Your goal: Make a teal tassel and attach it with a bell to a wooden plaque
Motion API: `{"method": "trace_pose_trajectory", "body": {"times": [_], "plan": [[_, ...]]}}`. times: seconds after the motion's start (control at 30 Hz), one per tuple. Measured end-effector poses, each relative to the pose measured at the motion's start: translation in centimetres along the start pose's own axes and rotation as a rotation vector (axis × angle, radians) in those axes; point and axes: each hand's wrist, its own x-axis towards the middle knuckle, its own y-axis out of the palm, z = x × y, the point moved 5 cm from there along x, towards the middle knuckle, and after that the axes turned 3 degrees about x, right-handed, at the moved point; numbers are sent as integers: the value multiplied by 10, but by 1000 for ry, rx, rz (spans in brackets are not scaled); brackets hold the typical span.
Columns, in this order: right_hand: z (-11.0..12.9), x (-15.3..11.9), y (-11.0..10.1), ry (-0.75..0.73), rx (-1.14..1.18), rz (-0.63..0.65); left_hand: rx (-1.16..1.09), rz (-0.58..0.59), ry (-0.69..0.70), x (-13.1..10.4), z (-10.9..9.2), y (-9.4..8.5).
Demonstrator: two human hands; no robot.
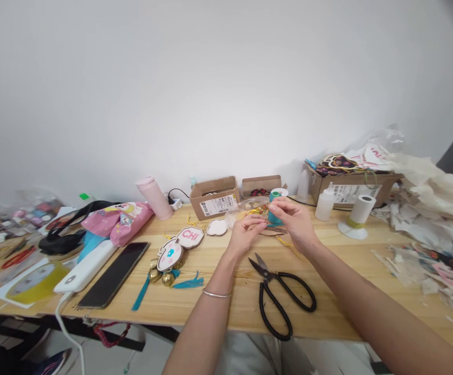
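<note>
My left hand [248,232] and my right hand [294,221] are raised close together over the middle of the table, fingertips pinched. What they hold is too small to make out. Some yellow cord [291,247] shows just below my right palm. Behind the fingers stands a spool of teal thread [276,214], partly covered by my right hand. A clear plastic bag [246,208] with yellow strands lies past my left fingers. Black-handled scissors [275,281] rest half spread below my hands. Left of them lie a CHI-lettered plaque [190,237], a flowered plaque [170,256], bells [167,278] and teal tassels [187,281].
Cardboard boxes [214,200] line the wall. A squeeze bottle [325,204] and a white roll [362,211] stand to the right, near scrap material [433,234]. A phone [115,276], white power bank [86,265], tape roll [39,281] and pink tumbler [155,198] occupy the left.
</note>
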Motion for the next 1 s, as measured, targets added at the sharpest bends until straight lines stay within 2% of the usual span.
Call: {"method": "trace_pose_trajectory", "body": {"times": [0.13,0.3,0.43,0.57,0.63,0.7,0.77,0.9,1.0], "plan": [[9,-3,5,38,64,8,34,23,1,0,4,1],[4,-3,4,180,208,-6,54,107,-64,-2,11,6],[3,4,-1,273,292,44,107,135,-110,-4,18,12],[3,11,-11,329,182,152,35,265,-187,-10,23,26],[-5,12,-19,374,79,207,-32,370,-241,-14,23,35],[-18,11,-31,432,-15,215,-44,408,-268,-16,22,40],[-31,9,-44,476,-58,169,29,326,-248,-14,20,36],[-44,4,-61,493,-1,54,394,39,-135,-3,17,10],[-45,0,-63,507,49,-17,567,-20,-103,8,19,-10]]}}
